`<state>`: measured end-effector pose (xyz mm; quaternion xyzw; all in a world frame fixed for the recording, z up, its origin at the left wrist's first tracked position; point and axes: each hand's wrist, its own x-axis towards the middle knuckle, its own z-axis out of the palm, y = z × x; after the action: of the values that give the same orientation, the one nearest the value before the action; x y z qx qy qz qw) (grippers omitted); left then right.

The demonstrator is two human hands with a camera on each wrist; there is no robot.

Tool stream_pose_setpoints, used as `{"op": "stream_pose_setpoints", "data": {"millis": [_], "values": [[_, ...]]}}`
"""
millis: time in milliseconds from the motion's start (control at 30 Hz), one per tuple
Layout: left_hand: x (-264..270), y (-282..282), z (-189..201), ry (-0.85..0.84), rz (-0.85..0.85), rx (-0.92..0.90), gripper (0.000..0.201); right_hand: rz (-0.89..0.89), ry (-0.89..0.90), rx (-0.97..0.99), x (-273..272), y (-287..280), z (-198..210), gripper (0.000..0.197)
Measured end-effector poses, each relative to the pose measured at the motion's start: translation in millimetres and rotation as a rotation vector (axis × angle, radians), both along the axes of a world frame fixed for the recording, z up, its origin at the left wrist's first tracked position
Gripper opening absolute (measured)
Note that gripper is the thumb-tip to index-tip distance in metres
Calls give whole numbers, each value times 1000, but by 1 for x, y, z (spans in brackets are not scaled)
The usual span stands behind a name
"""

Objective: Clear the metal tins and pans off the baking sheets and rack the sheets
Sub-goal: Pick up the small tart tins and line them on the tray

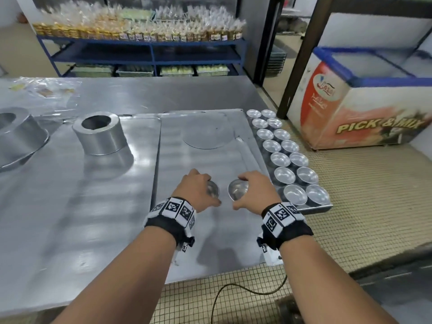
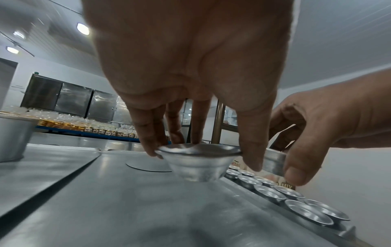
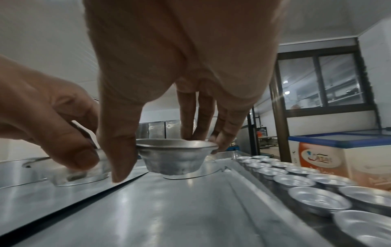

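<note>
Each hand holds one small round metal tin by its rim, fingers above and thumb at the near side, just above a flat baking sheet (image 1: pixel 210 235). My left hand (image 1: pixel 210 190) pinches the left tin (image 1: pixel 214 192); my right hand (image 1: pixel 238 192) pinches the right tin (image 1: pixel 236 188). Seen from the left wrist, the left tin (image 2: pixel 198 164) hangs from my fingertips (image 2: pixel 251 160) over the sheet (image 2: pixel 127 208). The right wrist view shows the right tin (image 3: pixel 175 159) held the same way. Two rows of matching tins (image 1: pixel 288 157) stand along the sheet's right side.
A flat round metal disc (image 1: pixel 208 134) lies at the far end of the sheet. A tall cylindrical pan (image 1: pixel 100 134) and a wider pan (image 1: pixel 16 139) stand on the steel table to the left. A chest freezer (image 1: pixel 364 106) stands right, over tiled floor.
</note>
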<state>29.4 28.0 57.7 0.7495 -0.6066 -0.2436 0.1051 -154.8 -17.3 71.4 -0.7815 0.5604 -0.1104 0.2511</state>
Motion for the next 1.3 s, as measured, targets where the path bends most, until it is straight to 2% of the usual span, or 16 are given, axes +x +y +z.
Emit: {"op": "stream_pose_setpoints", "data": {"millis": [133, 367, 433, 533, 700, 867, 1067, 1300], "values": [[-28, -23, -9, -29, -34, 11, 80, -41, -7, 15, -34, -12, 2, 90], [-54, -67, -15, -24, -113, -44, 91, -110, -11, 26, -66, -46, 2, 97], [-58, -86, -21, -38, -126, -42, 86, -127, -11, 30, -71, -61, 3, 97], [-58, -120, -30, -58, -136, -35, 65, -142, 11, 24, -74, -87, 5, 97], [-59, -170, -28, -45, -203, -61, 72, -171, 23, 40, -71, -132, 10, 99], [-58, -213, -14, 12, -260, -44, 47, -191, 56, 33, -66, -172, 23, 90], [-57, -274, 6, 5, -245, -46, 41, -179, 80, 4, -55, -233, 37, 68], [-54, -384, 22, -102, -250, -33, 29, -117, 97, -13, -48, -347, 37, 44]]}}
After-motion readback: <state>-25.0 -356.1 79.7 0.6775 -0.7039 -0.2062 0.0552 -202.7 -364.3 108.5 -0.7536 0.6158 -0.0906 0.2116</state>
